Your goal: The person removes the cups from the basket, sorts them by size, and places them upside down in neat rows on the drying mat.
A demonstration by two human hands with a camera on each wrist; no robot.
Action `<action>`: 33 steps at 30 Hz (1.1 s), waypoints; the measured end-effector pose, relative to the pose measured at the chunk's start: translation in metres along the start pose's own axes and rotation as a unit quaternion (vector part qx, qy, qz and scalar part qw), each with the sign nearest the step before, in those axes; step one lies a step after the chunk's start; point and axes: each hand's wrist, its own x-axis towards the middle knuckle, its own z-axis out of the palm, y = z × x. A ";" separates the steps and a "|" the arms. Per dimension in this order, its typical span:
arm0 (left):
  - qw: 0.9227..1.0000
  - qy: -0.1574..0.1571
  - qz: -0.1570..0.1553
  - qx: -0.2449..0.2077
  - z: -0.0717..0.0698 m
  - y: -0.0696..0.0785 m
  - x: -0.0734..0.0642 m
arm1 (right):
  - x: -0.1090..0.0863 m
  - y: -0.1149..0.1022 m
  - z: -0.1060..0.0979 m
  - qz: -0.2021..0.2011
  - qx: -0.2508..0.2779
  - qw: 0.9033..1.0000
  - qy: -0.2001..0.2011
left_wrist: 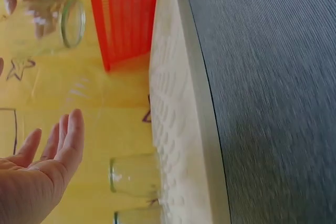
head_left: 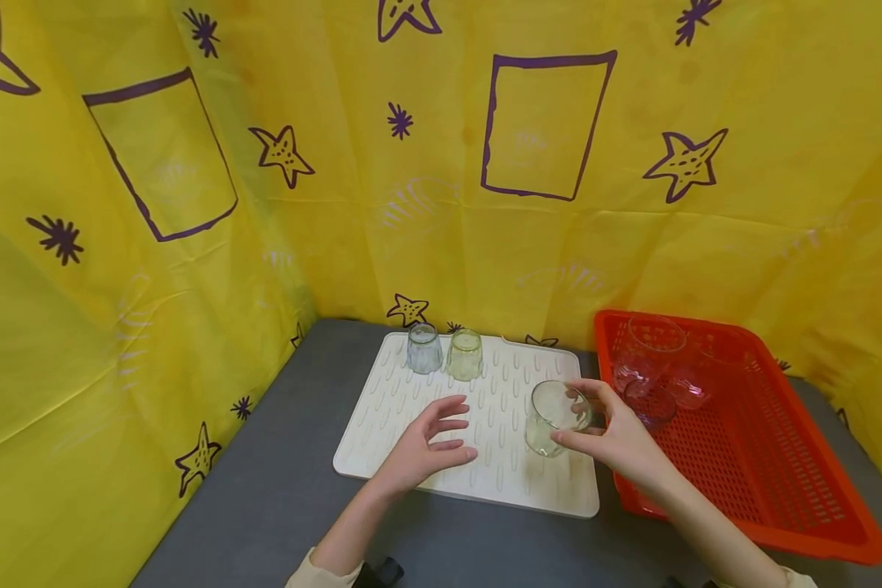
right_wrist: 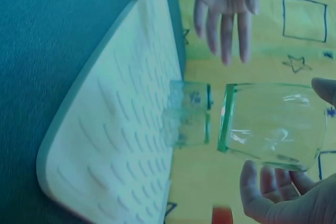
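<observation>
Held over the right part of a white ridged mat (head_left: 441, 457) is a clear, faintly green glass (right_wrist: 278, 124). My right hand (head_left: 621, 437) grips its side between thumb and fingers. In the right wrist view its thick green-edged end faces the mat, with a gap between them. My left hand (head_left: 429, 445) is above the mat's middle, fingers apart and slightly bent, holding nothing. Two glasses stand side by side at the mat's back edge: a bluish one (head_left: 424, 349) and a yellowish-green one (head_left: 465, 356).
A red plastic basket (head_left: 750, 531) stands right of the mat, with several clear glasses (head_left: 654, 339) and a darker purplish one (head_left: 650, 404) toward its back left. The dark grey table (head_left: 265, 490) lies beneath. A yellow patterned cloth (head_left: 426, 229) hangs behind and at the left.
</observation>
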 end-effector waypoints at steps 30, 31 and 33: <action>0.997 -0.044 0.022 0.067 0.033 0.006 0.009 | 0.002 -0.005 0.049 -0.059 0.049 0.994 -0.077; 0.996 -0.044 0.024 0.068 0.034 0.005 0.009 | 0.002 -0.005 0.049 -0.059 0.049 0.994 -0.078; 0.996 -0.043 0.027 0.070 0.034 0.005 0.009 | 0.001 -0.006 0.050 -0.058 0.047 0.994 -0.079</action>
